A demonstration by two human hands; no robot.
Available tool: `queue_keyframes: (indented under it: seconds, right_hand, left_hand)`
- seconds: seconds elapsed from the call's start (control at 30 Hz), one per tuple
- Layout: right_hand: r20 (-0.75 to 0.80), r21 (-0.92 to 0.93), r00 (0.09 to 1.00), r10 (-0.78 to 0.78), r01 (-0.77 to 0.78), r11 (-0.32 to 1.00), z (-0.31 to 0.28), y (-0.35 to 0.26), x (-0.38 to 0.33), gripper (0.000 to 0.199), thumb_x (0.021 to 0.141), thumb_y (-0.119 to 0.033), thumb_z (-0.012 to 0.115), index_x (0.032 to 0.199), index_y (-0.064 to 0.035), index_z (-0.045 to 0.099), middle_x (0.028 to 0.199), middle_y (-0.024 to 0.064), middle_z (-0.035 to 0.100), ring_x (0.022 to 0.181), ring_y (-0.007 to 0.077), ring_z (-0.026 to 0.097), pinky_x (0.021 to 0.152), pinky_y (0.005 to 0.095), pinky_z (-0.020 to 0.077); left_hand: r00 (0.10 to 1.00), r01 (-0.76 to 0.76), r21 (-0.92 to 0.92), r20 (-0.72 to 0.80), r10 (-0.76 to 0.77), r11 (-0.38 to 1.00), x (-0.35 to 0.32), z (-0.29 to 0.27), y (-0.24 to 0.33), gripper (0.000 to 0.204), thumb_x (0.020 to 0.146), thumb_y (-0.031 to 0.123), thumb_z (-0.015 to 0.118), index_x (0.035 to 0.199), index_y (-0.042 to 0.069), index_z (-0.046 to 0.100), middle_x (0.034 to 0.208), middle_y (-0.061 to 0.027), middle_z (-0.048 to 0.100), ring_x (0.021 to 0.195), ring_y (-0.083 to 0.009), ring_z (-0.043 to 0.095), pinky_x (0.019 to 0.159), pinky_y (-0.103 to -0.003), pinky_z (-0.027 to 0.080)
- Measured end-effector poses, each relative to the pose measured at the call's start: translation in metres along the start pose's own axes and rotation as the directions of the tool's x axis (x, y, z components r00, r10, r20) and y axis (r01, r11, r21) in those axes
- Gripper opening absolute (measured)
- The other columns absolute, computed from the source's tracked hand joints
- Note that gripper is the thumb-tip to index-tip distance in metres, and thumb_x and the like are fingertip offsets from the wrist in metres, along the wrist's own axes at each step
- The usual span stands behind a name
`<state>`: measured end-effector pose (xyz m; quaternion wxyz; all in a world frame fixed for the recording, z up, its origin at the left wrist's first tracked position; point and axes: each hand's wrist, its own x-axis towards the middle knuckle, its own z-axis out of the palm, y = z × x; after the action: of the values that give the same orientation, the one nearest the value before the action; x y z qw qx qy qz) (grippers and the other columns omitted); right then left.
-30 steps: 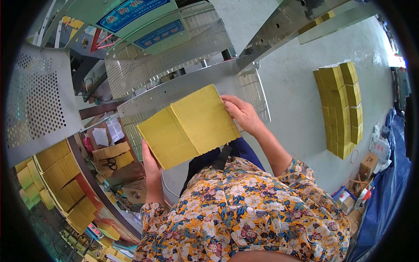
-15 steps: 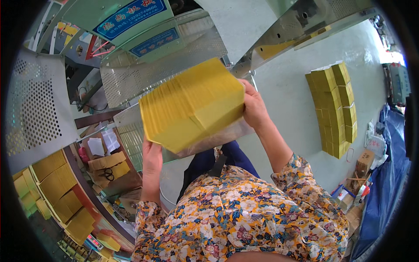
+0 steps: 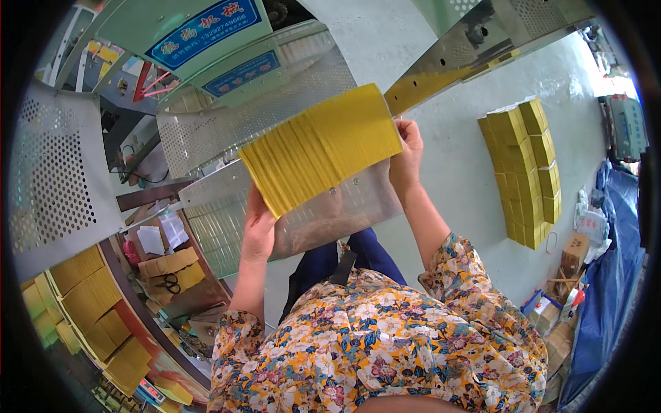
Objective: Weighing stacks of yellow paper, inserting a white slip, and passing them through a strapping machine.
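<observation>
Big green machine (image 3: 200,41) with perforated metal guards (image 3: 48,179) fills the upper left, a slanted steel chute (image 3: 475,58) runs to the upper right, pale floor (image 3: 454,179) behind. On the floor at right, a long row of stacked yellow bundles (image 3: 527,172), well apart from the hands; blue tarp (image 3: 606,289) and small cartons at the far right edge. Lower left, a shelf with more yellow stacks (image 3: 89,303) and a pair of scissors (image 3: 167,282) on a cardboard piece. Person in a floral shirt (image 3: 365,351) at the bottom centre, both forearms coming up. Main thing: a thick stack of yellow sheets (image 3: 320,148), held up in front of the person, over a shiny steel plate (image 3: 330,213) of the machine, lower edge of the stack close to or on it, cannot tell which. Stack's long axis runs from lower left to upper right, sheet edges fanned slightly and facing the camera. Left hand (image 3: 258,227) is clamped on the lower-left end, fingers wrapped under and behind the stack. Right hand (image 3: 407,155) grips the upper-right end, fingers curled round the edge, right beside the chute's lower tip. So the stack lies between the two hands, each on one short end, both closed on it, neither nearer. Chute mouth is just above and right of the stack's high end.
</observation>
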<state>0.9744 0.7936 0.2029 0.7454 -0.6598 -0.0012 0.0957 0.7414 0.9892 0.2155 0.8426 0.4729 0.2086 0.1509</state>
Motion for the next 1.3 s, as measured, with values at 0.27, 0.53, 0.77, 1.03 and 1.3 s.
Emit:
queue_keyframes:
  seconds: [0.27, 0.53, 0.77, 1.03, 1.3]
  right_hand:
    - [0.252, -0.516, 0.779, -0.574, 0.61, 0.601, -0.005, -0.075, -0.046, 0.016, 0.087, 0.004, 0.054, 0.101, 0.0035, 0.059, 0.095, 0.0103, 0.064, 0.087, 0.0193, 0.062, 0.079, 0.0281, 0.0488]
    - [0.852, -0.378, 0.423, -0.308, 0.905, 0.197, 0.079, -0.124, -0.041, 0.065, 0.086, -0.036, 0.064, 0.14, -0.0044, 0.045, 0.148, 0.0139, 0.041, 0.141, 0.034, 0.032, 0.115, 0.0495, 0.0223]
    - [0.879, -0.326, 0.379, -0.289, 0.92, 0.218, 0.095, -0.155, -0.058, 0.074, 0.084, -0.043, 0.065, 0.143, -0.005, 0.041, 0.152, 0.0121, 0.036, 0.146, 0.0289, 0.024, 0.118, 0.0511, 0.0144]
    - [0.841, -0.334, 0.439, -0.317, 0.881, 0.335, 0.065, -0.123, -0.055, 0.046, 0.082, -0.021, 0.068, 0.123, -0.0045, 0.057, 0.135, 0.0136, 0.053, 0.133, 0.0295, 0.044, 0.11, 0.0491, 0.0324]
    - [0.273, -0.409, 0.957, -0.099, 0.208, 0.889, -0.057, -0.036, -0.024, 0.035, 0.084, 0.004, 0.055, 0.119, -0.0013, 0.06, 0.113, 0.0091, 0.066, 0.106, 0.0178, 0.063, 0.093, 0.0328, 0.0482]
  left_hand:
    - [0.993, -0.068, 0.002, -0.1, 0.067, 0.998, 0.0, 0.005, 0.008, 0.064, 0.087, 0.016, 0.057, 0.147, 0.009, 0.036, 0.145, -0.0048, 0.045, 0.137, -0.0196, 0.036, 0.115, -0.037, 0.02]
    - [0.991, -0.099, -0.138, -0.104, 0.085, 0.985, 0.006, 0.006, -0.001, 0.055, 0.09, 0.011, 0.043, 0.145, 0.005, 0.039, 0.144, -0.0076, 0.045, 0.134, -0.0215, 0.04, 0.113, -0.037, 0.027]
    - [0.981, -0.05, -0.067, -0.193, 0.036, 0.997, -0.005, -0.005, -0.006, 0.065, 0.085, 0.01, 0.045, 0.149, 0.005, 0.034, 0.148, -0.0104, 0.042, 0.138, -0.0238, 0.037, 0.115, -0.04, 0.025]
    - [0.985, -0.076, -0.092, -0.162, 0.06, 0.993, -0.005, -0.002, -0.004, 0.059, 0.087, 0.013, 0.048, 0.144, 0.003, 0.039, 0.143, -0.0092, 0.047, 0.135, -0.0234, 0.039, 0.114, -0.04, 0.026]
    - [0.983, -0.101, 0.371, -0.106, 0.15, 0.923, 0.001, -0.027, -0.022, 0.046, 0.099, 0.015, 0.048, 0.143, 0.004, 0.042, 0.138, -0.007, 0.052, 0.129, -0.0184, 0.046, 0.11, -0.032, 0.031]
